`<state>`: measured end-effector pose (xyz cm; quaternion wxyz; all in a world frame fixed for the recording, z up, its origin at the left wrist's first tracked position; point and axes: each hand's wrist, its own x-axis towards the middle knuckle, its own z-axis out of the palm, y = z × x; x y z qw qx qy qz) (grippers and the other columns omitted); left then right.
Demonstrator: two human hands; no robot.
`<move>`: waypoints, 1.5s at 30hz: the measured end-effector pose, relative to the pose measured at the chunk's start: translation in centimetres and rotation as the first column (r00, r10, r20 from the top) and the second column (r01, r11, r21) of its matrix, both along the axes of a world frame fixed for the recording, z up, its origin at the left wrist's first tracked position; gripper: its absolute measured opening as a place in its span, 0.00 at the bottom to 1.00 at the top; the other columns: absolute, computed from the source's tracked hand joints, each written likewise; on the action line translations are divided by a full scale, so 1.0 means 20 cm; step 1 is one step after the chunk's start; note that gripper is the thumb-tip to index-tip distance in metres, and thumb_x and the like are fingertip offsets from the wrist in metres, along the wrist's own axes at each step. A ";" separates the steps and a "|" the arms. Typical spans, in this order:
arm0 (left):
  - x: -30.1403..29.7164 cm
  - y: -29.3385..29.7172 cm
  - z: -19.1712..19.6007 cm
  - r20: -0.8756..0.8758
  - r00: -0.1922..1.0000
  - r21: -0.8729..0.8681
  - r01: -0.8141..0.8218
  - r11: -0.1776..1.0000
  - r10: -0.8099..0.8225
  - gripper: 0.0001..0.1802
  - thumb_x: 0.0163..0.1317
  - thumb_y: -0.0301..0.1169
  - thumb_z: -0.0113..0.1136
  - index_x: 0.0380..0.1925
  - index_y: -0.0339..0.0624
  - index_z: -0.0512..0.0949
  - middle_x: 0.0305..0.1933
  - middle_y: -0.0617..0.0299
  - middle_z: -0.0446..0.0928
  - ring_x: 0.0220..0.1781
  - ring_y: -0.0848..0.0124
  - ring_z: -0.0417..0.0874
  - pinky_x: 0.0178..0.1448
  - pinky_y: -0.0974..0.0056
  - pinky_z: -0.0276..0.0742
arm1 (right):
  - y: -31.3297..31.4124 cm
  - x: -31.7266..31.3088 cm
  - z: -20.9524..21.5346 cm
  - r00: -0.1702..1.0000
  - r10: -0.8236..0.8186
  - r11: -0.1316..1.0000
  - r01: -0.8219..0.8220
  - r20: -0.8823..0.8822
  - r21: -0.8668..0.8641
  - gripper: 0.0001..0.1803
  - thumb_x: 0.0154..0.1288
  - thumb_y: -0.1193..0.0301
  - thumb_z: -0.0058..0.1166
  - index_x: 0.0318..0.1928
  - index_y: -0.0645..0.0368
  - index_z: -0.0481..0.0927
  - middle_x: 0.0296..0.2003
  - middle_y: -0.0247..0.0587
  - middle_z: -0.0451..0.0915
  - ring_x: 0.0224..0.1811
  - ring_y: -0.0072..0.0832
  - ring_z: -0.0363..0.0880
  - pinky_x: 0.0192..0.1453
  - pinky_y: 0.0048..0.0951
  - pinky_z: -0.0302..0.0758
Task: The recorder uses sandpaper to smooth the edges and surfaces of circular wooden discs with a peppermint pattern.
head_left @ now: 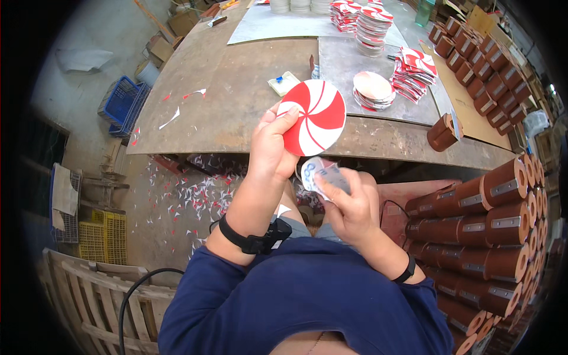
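My left hand (271, 142) grips a round disc (319, 118) with a red and white swirl, its thumb on the face. The disc is held up in front of the table edge, its pattern turned toward me. Just below it, my right hand (350, 204) is closed on a bent pale sheet (312, 175) with blue marks, partly smeared by motion. The sheet is close under the disc; I cannot tell whether they touch. On the table beyond lie a short stack of round discs (374, 86) and a pile of square red and white pieces (415, 74).
Taller disc stacks (373, 29) stand at the back of the table (207, 77). Brown cylinders (467, 231) are piled at my right, and brown pots (488, 77) line the table's right side. Scraps (198, 189) litter the floor; blue (124, 103) and yellow crates (103, 236) stand left.
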<state>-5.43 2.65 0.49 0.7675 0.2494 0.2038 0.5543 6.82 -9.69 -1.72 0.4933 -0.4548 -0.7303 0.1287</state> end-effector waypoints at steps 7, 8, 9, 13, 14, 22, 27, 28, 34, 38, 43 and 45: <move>0.03 -0.04 0.00 0.011 0.999 -0.017 0.036 0.999 -0.036 0.17 0.59 0.21 0.46 0.49 0.28 0.64 0.47 0.49 0.72 0.49 0.62 0.76 0.54 0.59 0.73 | 0.18 0.10 0.13 0.962 -0.201 0.935 0.245 -0.185 0.258 0.24 0.48 0.85 0.52 0.50 0.61 0.73 0.42 0.53 0.67 0.42 0.43 0.72 0.44 0.33 0.71; 0.04 -0.06 0.01 0.007 0.999 -0.035 0.032 0.999 -0.031 0.17 0.59 0.21 0.46 0.50 0.28 0.64 0.48 0.48 0.72 0.49 0.62 0.76 0.54 0.60 0.73 | 0.20 0.11 0.13 0.966 -0.175 0.937 0.223 -0.190 0.269 0.25 0.49 0.84 0.52 0.51 0.61 0.72 0.43 0.54 0.67 0.42 0.43 0.72 0.45 0.33 0.71; 0.05 -0.06 -0.01 0.024 0.999 -0.034 0.032 0.999 -0.031 0.17 0.60 0.22 0.45 0.50 0.28 0.64 0.48 0.48 0.72 0.48 0.62 0.76 0.54 0.59 0.73 | 0.21 0.10 0.13 0.972 -0.208 0.935 0.231 -0.110 0.269 0.25 0.49 0.84 0.52 0.51 0.61 0.72 0.43 0.54 0.66 0.42 0.43 0.72 0.45 0.33 0.71; 0.07 -0.06 -0.01 0.105 0.991 -0.078 0.098 0.992 -0.089 0.16 0.61 0.23 0.44 0.49 0.30 0.65 0.47 0.47 0.72 0.48 0.62 0.76 0.53 0.59 0.73 | 0.16 0.02 0.04 0.957 -0.290 0.915 0.282 -0.015 0.288 0.26 0.45 0.85 0.50 0.50 0.59 0.74 0.44 0.56 0.65 0.42 0.45 0.72 0.44 0.34 0.71; 0.07 -0.06 0.00 0.104 0.991 -0.078 0.094 0.993 -0.086 0.16 0.61 0.23 0.44 0.49 0.30 0.65 0.47 0.47 0.72 0.48 0.62 0.76 0.53 0.59 0.73 | 0.14 0.01 0.00 0.957 -0.288 0.912 0.282 -0.024 0.298 0.27 0.44 0.86 0.50 0.49 0.58 0.75 0.43 0.56 0.66 0.42 0.46 0.72 0.44 0.34 0.72; 0.09 -0.08 -0.03 0.091 0.996 -0.101 0.015 0.995 -0.005 0.24 0.57 0.18 0.48 0.55 0.34 0.58 0.50 0.51 0.69 0.51 0.62 0.74 0.56 0.58 0.72 | 0.14 0.06 0.07 0.956 -0.220 0.937 0.262 -0.193 0.233 0.21 0.54 0.85 0.49 0.51 0.64 0.72 0.44 0.55 0.67 0.44 0.41 0.71 0.50 0.30 0.69; 0.03 -0.10 0.02 -0.111 0.973 -0.020 0.203 0.979 -0.204 0.35 0.49 0.14 0.54 0.58 0.34 0.55 0.51 0.51 0.68 0.51 0.64 0.74 0.53 0.61 0.73 | 0.20 0.15 0.10 0.931 -0.126 0.952 0.211 -0.344 0.223 0.17 0.58 0.81 0.47 0.49 0.68 0.71 0.44 0.52 0.68 0.43 0.34 0.72 0.46 0.27 0.68; 0.01 -0.10 0.04 -0.190 0.958 0.051 0.228 0.972 -0.215 0.35 0.47 0.13 0.56 0.58 0.34 0.57 0.50 0.51 0.69 0.51 0.65 0.74 0.53 0.62 0.73 | 0.20 0.18 0.10 0.941 -0.138 0.958 0.206 -0.308 0.200 0.16 0.58 0.81 0.48 0.49 0.69 0.72 0.44 0.51 0.68 0.42 0.33 0.72 0.46 0.27 0.68; -0.04 -0.06 0.07 -0.323 0.901 0.145 0.350 0.926 -0.290 0.33 0.46 0.14 0.57 0.56 0.34 0.60 0.50 0.52 0.70 0.51 0.66 0.74 0.56 0.63 0.70 | 0.23 0.21 0.15 0.920 -0.070 0.997 0.067 -0.385 -0.021 0.14 0.59 0.77 0.49 0.46 0.69 0.73 0.41 0.49 0.70 0.40 0.33 0.73 0.43 0.27 0.69; 0.01 -0.06 0.03 -0.183 0.973 0.066 0.151 0.986 -0.137 0.27 0.49 0.14 0.56 0.51 0.35 0.62 0.46 0.53 0.72 0.47 0.66 0.76 0.51 0.62 0.74 | 0.19 0.17 0.15 0.974 -0.183 0.977 0.196 -0.137 0.083 0.15 0.57 0.79 0.50 0.47 0.66 0.74 0.40 0.51 0.69 0.39 0.36 0.73 0.43 0.28 0.69; 0.04 -0.09 0.04 -0.157 0.986 0.023 0.052 0.998 -0.048 0.26 0.53 0.17 0.53 0.53 0.33 0.60 0.51 0.50 0.69 0.52 0.63 0.74 0.56 0.59 0.71 | 0.15 0.09 0.04 0.933 -0.357 0.899 0.353 -0.035 0.258 0.24 0.48 0.84 0.51 0.50 0.62 0.73 0.40 0.52 0.68 0.39 0.43 0.73 0.42 0.31 0.72; 0.04 -0.06 0.00 -0.130 0.991 0.031 0.047 0.998 -0.043 0.25 0.53 0.18 0.53 0.53 0.33 0.61 0.51 0.50 0.69 0.52 0.63 0.74 0.56 0.59 0.71 | 0.12 0.06 0.00 0.931 -0.366 0.893 0.348 0.008 0.286 0.26 0.45 0.84 0.51 0.50 0.61 0.74 0.40 0.51 0.68 0.39 0.43 0.73 0.41 0.32 0.73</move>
